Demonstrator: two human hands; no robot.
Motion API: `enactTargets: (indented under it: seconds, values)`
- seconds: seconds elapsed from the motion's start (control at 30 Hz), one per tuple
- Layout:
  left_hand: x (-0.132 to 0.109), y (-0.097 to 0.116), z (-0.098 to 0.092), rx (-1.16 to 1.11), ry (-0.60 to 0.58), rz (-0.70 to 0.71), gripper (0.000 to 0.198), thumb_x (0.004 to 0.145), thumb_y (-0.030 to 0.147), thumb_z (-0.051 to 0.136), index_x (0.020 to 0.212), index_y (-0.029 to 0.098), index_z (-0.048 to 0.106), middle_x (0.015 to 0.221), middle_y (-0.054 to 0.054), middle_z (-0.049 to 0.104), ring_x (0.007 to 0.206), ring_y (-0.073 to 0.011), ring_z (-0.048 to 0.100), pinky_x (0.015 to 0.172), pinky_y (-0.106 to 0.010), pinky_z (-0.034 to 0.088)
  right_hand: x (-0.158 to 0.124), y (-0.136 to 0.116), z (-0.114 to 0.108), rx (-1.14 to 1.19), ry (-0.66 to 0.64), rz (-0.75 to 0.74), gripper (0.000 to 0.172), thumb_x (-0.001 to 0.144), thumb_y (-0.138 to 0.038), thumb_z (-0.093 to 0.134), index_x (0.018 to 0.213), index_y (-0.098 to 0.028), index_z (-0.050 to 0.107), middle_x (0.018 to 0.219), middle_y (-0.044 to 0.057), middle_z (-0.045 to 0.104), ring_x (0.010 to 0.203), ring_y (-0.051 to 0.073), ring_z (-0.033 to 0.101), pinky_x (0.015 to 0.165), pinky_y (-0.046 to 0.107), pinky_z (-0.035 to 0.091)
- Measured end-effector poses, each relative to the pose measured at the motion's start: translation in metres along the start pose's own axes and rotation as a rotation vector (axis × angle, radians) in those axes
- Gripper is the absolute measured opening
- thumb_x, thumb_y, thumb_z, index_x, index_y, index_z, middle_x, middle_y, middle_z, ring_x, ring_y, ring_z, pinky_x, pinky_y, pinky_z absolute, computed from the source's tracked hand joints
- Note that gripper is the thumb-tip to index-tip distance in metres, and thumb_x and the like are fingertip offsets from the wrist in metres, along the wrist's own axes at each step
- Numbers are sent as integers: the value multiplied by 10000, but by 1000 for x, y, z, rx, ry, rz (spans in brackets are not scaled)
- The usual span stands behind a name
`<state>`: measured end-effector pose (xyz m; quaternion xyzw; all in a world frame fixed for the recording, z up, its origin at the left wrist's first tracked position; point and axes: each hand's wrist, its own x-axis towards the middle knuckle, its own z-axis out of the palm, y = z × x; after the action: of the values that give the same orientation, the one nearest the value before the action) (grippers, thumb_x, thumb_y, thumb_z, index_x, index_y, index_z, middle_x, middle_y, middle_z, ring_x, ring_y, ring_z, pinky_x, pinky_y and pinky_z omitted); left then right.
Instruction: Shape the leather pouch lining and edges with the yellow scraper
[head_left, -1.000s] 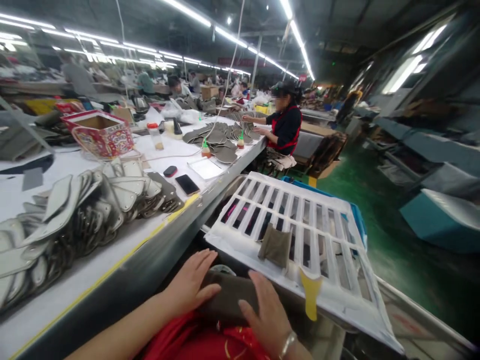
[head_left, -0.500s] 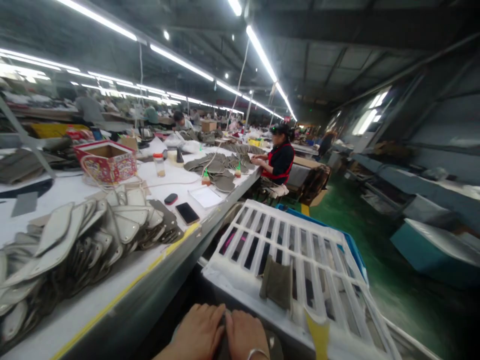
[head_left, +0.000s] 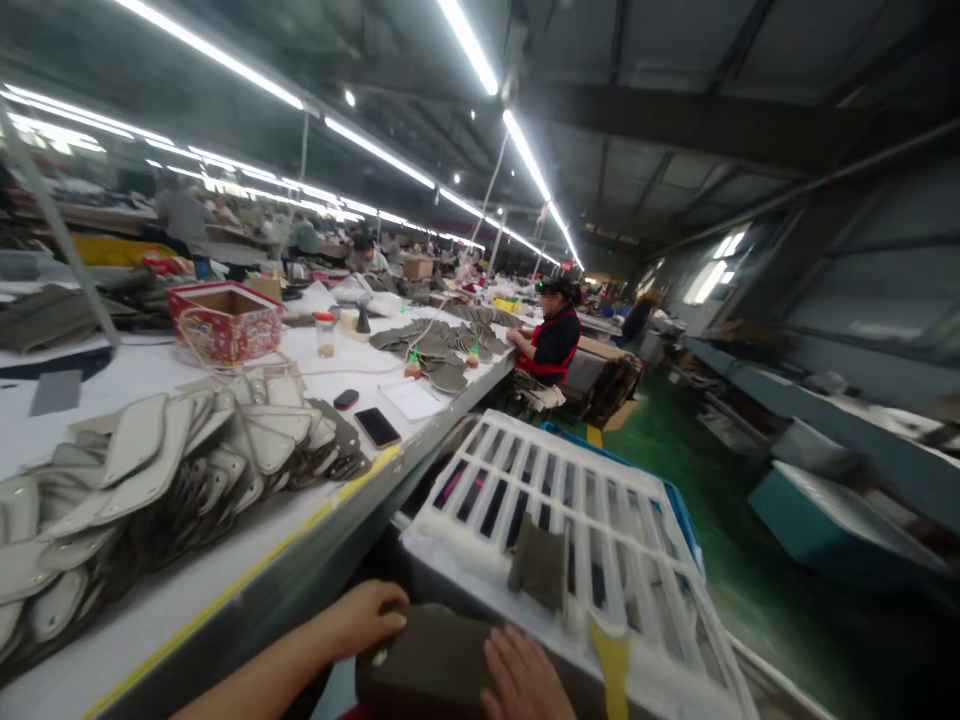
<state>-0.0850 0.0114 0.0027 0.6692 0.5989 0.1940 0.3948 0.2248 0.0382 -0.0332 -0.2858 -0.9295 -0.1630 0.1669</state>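
A dark olive piece (head_left: 427, 660), apparently fabric or leather, lies low at the front in my lap area. My left hand (head_left: 364, 622) grips its upper left corner, fingers curled and thumb on top. On its right side my right hand (head_left: 525, 675) rests with fingers stretched out, lying against the surface. The piece's lower part runs out of the frame. Just beyond, a smaller olive piece (head_left: 538, 562) lies on a white slatted rack (head_left: 480, 548). A large heap of pale-faced, olive-edged panels (head_left: 157, 470) covers the near table at left.
On the white table (head_left: 330, 385) are a phone (head_left: 377, 428), a small dark oval object (head_left: 346, 399), a red patterned box (head_left: 225, 325), a red-lidded jar (head_left: 325, 335) and green-tipped bottles (head_left: 472, 353). A co-worker in a red apron (head_left: 551, 335) sits farther along. A yellow strap (head_left: 611, 665) hangs at the rack's front.
My hands, side by side before, have moved apart to either side of the olive piece, which now shows broad and flat. The view has shifted slightly right.
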Motion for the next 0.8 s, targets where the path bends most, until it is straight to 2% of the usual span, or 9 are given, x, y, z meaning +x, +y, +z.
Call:
enactTargets:
  seconds: [0.03, 0.1, 0.2, 0.3, 0.37, 0.5, 0.57, 0.7, 0.8]
  values:
    - [1, -3, 1, -21, -11, 5, 339, 754, 314, 506, 1021, 173, 661, 1019, -34, 660, 961, -200, 589, 853, -257, 432, -4, -2, -13, 3, -15, 42, 370, 836, -407, 552, 1123, -192, 642, 1161, 63, 635, 1116, 285, 550, 934, 414, 464]
    - [3, -9, 2, -43, -22, 1, 369, 758, 369, 519, 1017, 142, 653, 1003, -62, 656, 946, -228, 584, 838, -292, 428, -6, -3, -39, 74, -167, 179, 382, 828, -393, 577, 1134, -170, 631, 1199, 75, 611, 1207, 307, 466, 1018, 481, 386]
    - [1, -15, -3, -79, -63, -13, 457, 756, 468, 540, 1016, 106, 644, 986, -93, 655, 914, -261, 588, 813, -331, 436, -2, 5, -64, 253, -373, 366, 318, 843, -316, 558, 1127, -194, 630, 1238, 79, 580, 1216, 284, 456, 1051, 526, 331]
    - [-9, -18, -8, -170, -172, 19, 530, 764, 474, 552, 1157, 119, 572, 1067, -65, 647, 965, -231, 593, 836, -285, 453, 1, 21, -70, 436, -408, 608, 393, 859, -245, 488, 1233, -140, 543, 1333, 137, 483, 1239, 261, 432, 1065, 495, 321]
    - [-15, -18, -9, -252, -231, 38, 562, 782, 451, 550, 1243, 132, 501, 1147, -45, 620, 1035, -205, 574, 876, -248, 444, 2, 32, -67, 578, -483, 719, 402, 872, -249, 455, 1245, -113, 523, 1279, 142, 531, 1179, 243, 493, 1022, 441, 388]
    - [-14, -19, -6, -228, -231, -9, 564, 783, 443, 559, 1241, 121, 487, 1147, -51, 614, 1042, -221, 565, 890, -254, 430, 7, 51, -57, 718, -698, 660, 276, 855, -302, 521, 1052, -161, 652, 979, 37, 687, 907, 180, 631, 813, 279, 507]
    - [-9, -20, -4, -179, -239, -29, 578, 771, 438, 568, 1242, 115, 477, 1120, -53, 621, 1015, -226, 574, 873, -258, 432, 15, 61, -53, 695, -767, 629, 357, 778, -347, 629, 1089, -172, 650, 1034, 50, 675, 947, 204, 621, 839, 289, 492]
    - [-3, -16, -3, -154, -258, -23, 568, 761, 456, 564, 1205, 111, 492, 1082, -55, 632, 992, -229, 580, 855, -260, 431, 44, 69, -51, 600, -888, 566, 684, 596, -494, 756, 1186, -179, 612, 1216, 141, 585, 1104, 334, 541, 943, 447, 429]
    - [-4, -10, -2, -118, -233, -30, 548, 764, 495, 553, 1161, 119, 517, 1063, -55, 638, 980, -235, 579, 849, -264, 429, 76, 52, -48, 594, -940, 505, 609, 612, -532, 734, 1116, -199, 656, 1140, 128, 632, 1043, 345, 576, 892, 485, 454]
